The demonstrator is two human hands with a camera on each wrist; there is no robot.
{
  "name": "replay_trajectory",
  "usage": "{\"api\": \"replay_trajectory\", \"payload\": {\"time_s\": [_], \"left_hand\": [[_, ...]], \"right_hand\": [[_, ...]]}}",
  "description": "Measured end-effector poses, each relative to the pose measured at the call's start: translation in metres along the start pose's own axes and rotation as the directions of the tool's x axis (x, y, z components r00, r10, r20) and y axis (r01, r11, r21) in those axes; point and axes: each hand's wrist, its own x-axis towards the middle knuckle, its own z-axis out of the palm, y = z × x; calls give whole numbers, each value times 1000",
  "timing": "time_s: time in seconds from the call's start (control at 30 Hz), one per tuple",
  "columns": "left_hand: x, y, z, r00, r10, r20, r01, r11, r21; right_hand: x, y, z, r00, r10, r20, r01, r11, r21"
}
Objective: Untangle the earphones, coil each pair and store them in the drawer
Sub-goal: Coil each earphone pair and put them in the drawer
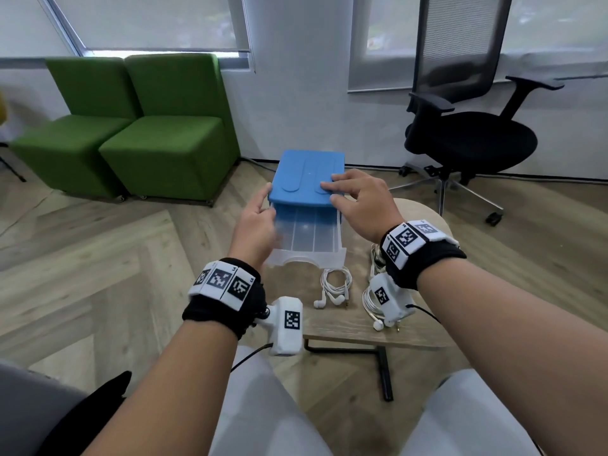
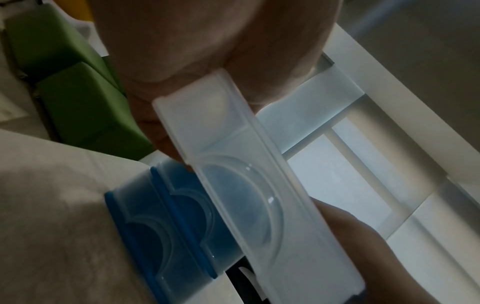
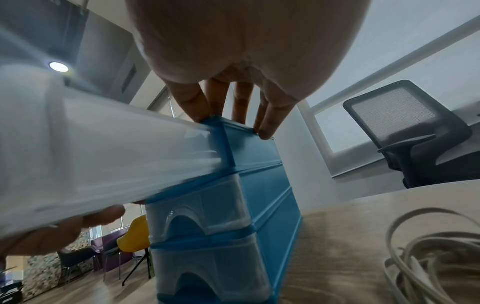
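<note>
The top drawer (image 1: 306,236) of the blue drawer unit (image 1: 309,179) stands pulled out and looks bare inside. The left hand (image 1: 256,222) grips its left side; the right hand (image 1: 357,200) presses spread fingers on the unit's top. Coiled earphones (image 1: 334,286) lie on the worktop (image 1: 345,327) at 6 o'clock from the drawer, another bundle (image 1: 373,302) at 5 o'clock. Coiling appears done; storing remains.

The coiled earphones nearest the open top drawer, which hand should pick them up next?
Probably the right hand: it only steadies the blue cabinet top with straight fingers, while the left hand grips the top drawer. The coiled earphones lie below it.
</note>
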Motion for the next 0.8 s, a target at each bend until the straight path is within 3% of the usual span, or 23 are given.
{"api": "replay_trajectory", "payload": {"time_s": [0.17, 0.3, 0.33, 0.4, 0.5, 0.63, 0.8], "left_hand": [[1, -3, 3, 1000, -4, -11, 4, 1000, 27], [-1, -8, 2, 1000, -11, 0, 11, 1000, 9], [-2, -8, 2, 1000, -6, -4, 6, 1000, 25], [1, -10, 2, 1000, 7, -5, -7, 998, 69], [3, -8, 3, 999, 20, -29, -17, 996, 86], [2, -8, 5, 999, 33, -38, -29, 995, 100], [8, -13, 4, 999, 53, 2, -53, 987, 151]], "right_hand": [[9, 11, -5, 999, 45, 27, -48, 990, 131], [5, 24, -28, 983, 182, -14, -170, 944, 283], [1, 30, -33, 976, 214, -33, -200, 951, 236], [-10, 45, -42, 962, 271, 23, -271, 962, -25], [-28, 69, -49, 903, 392, 177, -298, 867, -400], [-35, 89, -41, 891, 413, 189, -302, 849, -434], [-30, 98, -29, 897, 385, 217, -206, 798, -566]]}}
